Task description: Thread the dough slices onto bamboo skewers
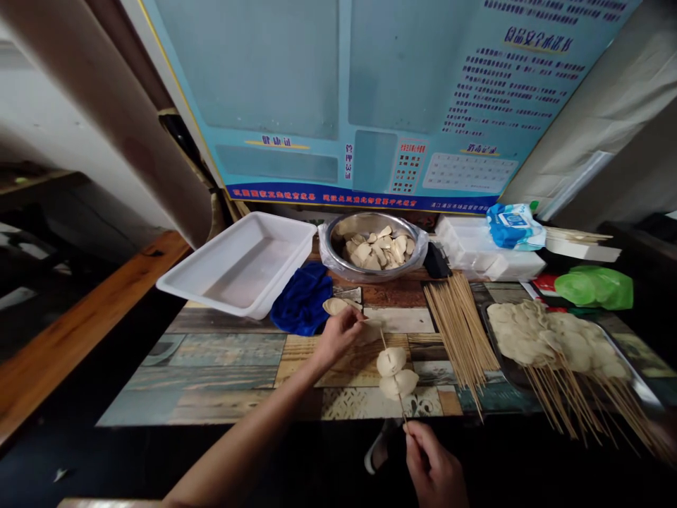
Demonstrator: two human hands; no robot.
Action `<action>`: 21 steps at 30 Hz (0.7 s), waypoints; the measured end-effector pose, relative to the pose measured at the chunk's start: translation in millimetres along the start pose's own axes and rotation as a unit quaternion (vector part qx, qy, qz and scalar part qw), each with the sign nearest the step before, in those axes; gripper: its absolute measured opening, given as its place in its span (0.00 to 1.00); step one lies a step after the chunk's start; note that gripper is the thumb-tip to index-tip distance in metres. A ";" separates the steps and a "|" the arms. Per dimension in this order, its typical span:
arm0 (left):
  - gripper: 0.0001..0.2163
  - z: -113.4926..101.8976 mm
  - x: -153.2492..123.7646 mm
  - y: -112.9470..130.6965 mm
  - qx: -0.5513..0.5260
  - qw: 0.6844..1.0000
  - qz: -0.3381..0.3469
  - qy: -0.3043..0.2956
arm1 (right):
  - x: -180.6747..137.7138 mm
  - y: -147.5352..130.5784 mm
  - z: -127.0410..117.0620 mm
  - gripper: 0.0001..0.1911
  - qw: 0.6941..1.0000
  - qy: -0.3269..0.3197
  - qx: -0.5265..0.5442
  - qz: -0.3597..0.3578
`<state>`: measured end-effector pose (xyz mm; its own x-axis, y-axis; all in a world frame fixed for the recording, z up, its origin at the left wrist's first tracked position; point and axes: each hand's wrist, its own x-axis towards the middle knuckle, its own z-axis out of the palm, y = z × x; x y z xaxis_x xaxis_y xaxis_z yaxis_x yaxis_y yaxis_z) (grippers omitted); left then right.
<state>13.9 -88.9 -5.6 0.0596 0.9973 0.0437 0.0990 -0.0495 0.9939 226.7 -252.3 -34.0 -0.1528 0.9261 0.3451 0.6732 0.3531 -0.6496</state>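
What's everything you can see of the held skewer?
The skewer is a thin, straight, wooden-looking stick. At least two pale slices are threaded on it, close together. The right hand pinches its lower end near the edge of the table; it points away from the person, its bare tip near the left hand.

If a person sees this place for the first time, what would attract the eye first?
Probably the large blue notice board that rises behind the table. Next may come the bright blue cloth lying just right of the white tray. Then, by the table's near edge, the right hand holding a skewer threaded with pale slices.
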 end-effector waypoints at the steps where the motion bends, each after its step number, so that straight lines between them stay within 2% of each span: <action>1: 0.05 -0.2 1.3 3.8 -0.079 0.996 -0.051 -0.003 | 0.0 -1.5 1.4 0.13 1.000 0.003 0.012 0.003; 4: 0.12 -1.2 3.5 13.9 -0.235 0.962 -0.142 -0.016 | -0.3 -6.1 6.7 0.13 0.998 0.024 0.047 0.025; 7: 0.15 -3.1 2.2 19.6 -0.271 0.948 -0.164 -0.038 | -1.3 -9.2 11.4 0.14 0.996 0.035 0.069 0.043; 13: 0.15 -7.1 -3.9 24.5 -0.279 0.949 -0.133 -0.059 | -2.4 -10.9 13.5 0.14 0.995 0.029 0.075 0.061; 19: 0.14 -6.2 -10.2 29.6 -0.200 0.972 -0.075 -0.097 | 1.6 -15.9 11.8 0.17 0.992 0.027 0.080 0.093; 21: 0.15 -4.6 -11.6 29.8 -0.203 0.972 -0.072 -0.090 | 2.7 -16.9 11.5 0.17 0.992 0.031 0.087 0.089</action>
<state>11.6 -101.7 24.0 0.2503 0.9648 -0.0811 -0.2798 0.1523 0.9479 206.5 -254.3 -29.9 0.0044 0.9677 0.2522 0.5502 0.2082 -0.8086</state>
